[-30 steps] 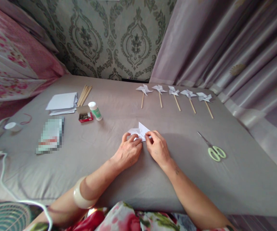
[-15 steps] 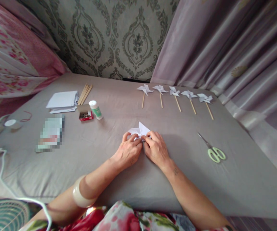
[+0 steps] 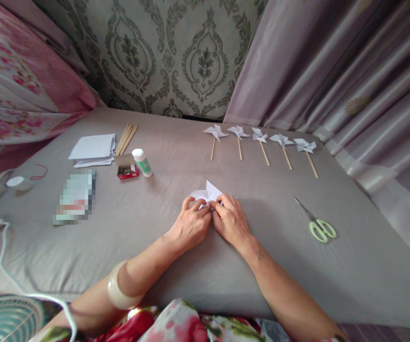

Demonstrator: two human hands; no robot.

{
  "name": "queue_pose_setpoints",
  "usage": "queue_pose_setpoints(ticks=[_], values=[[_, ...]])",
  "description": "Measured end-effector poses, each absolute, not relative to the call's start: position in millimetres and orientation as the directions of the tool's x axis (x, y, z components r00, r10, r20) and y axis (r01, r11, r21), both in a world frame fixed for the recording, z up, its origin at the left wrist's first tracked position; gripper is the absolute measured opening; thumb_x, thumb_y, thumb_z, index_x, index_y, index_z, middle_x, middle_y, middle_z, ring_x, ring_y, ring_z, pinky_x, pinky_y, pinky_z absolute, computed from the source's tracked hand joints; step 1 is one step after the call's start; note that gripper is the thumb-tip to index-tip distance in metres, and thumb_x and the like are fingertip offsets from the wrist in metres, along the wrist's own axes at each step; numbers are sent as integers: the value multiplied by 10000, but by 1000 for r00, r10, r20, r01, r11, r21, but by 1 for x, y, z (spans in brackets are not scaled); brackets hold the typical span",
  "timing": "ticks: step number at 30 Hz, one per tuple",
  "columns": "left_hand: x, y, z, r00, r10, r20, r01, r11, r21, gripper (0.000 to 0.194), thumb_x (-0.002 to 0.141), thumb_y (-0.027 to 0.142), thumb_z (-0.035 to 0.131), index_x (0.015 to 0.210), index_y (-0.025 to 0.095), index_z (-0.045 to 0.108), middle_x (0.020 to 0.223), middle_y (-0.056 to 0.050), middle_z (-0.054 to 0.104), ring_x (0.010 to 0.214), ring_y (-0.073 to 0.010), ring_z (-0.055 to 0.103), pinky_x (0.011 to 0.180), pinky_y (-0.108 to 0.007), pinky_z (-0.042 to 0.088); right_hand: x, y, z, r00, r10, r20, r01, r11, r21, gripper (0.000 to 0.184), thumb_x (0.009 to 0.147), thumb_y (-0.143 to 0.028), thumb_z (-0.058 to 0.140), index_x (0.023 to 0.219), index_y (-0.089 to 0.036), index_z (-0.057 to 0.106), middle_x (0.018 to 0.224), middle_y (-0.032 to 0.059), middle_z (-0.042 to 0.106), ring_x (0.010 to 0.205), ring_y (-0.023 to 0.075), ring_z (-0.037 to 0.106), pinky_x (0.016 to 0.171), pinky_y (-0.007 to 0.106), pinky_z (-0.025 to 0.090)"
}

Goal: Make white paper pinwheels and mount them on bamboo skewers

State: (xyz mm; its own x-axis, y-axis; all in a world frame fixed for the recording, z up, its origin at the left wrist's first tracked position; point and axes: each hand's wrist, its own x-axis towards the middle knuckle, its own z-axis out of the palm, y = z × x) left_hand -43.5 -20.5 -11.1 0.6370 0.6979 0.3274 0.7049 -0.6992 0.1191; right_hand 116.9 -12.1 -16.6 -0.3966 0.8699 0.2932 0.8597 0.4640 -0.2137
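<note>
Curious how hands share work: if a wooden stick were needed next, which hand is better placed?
Likely the left hand: the wooden sticks lie on its side. The right hand is farther; both hands touch the white paper.

Mauve curtain (image 3: 308, 61) hangs right — fan (image 3: 8, 319) sits lower left.

Home interior, patterned wallpaper (image 3: 169, 61), mauve curtain (image 3: 279, 71), pink floral fabric (image 3: 5, 95), fan (image 3: 8, 317)
</note>
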Motion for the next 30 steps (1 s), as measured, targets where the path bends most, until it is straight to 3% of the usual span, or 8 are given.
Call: queue_pose_setpoints(ticks=[7,15,30], values=[[-42,-21,-9,630,711,313,714,-689,128,160,869,132,482,800,162,623,961,-52,678,1037,-213,529,1001,-441,269,113,-10,-10,-426,871,242,865,471,-173,234,882,-134,482,977,-200,686,941,80,621,874,222,517,744,342,386],[-43,-21,-10,625,719,304,719,-682,135,192,866,114,455,800,174,625,983,-61,687,1043,-218,525,987,-458,274,119,-5,-21,-311,881,357,831,434,-347,309,873,-102,448,998,-209,709,906,67,621,875,198,535,802,313,421],[-43,-22,-10,622,722,302,722,-678,136,169,860,131,475,807,177,629,999,-58,673,1042,-218,513,994,-452,278,113,-7,-14,-398,881,257,876,448,-180,243,905,-172,481,1026,-220,686,956,73,608,881,211,489,764,334,367]])
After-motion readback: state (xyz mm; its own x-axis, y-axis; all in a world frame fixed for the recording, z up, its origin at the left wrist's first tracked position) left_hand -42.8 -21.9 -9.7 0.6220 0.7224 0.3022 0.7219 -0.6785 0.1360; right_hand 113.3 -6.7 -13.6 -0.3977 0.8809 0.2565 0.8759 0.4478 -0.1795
